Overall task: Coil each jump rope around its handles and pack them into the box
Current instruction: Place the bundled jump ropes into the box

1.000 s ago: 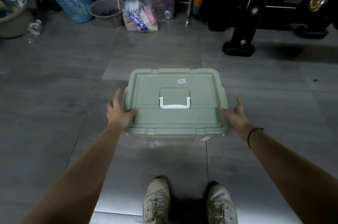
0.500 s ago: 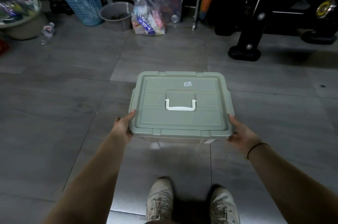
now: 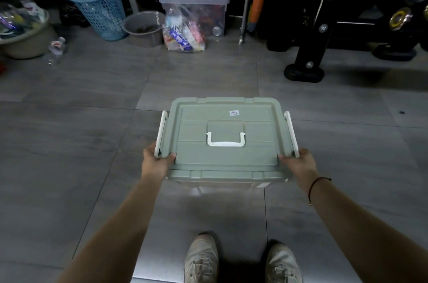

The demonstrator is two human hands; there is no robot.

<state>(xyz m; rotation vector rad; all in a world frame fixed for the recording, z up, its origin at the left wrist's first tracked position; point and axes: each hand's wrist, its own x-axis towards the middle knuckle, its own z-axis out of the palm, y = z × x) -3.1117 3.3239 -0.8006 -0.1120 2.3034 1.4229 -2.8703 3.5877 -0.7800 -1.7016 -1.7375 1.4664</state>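
The left hand [image 3: 156, 162] and right hand [image 3: 298, 163] clamp the near corners of the green box [image 3: 227, 174] between them, thumbs on its lid [image 3: 222, 157], white latches [image 3: 161, 134] swung outward. No jump rope shows; whether any is packed inside cannot be told.

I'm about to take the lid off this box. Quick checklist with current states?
1. Left latch flipped out from the lid: ok.
2. Right latch flipped out: ok.
3. Left hand grips its latch: ok.
4. Right hand grips its latch: ok.
5. Lid free of the box: cannot tell; it sits flat on top.
6. Jump ropes in view: not ok, none seen.
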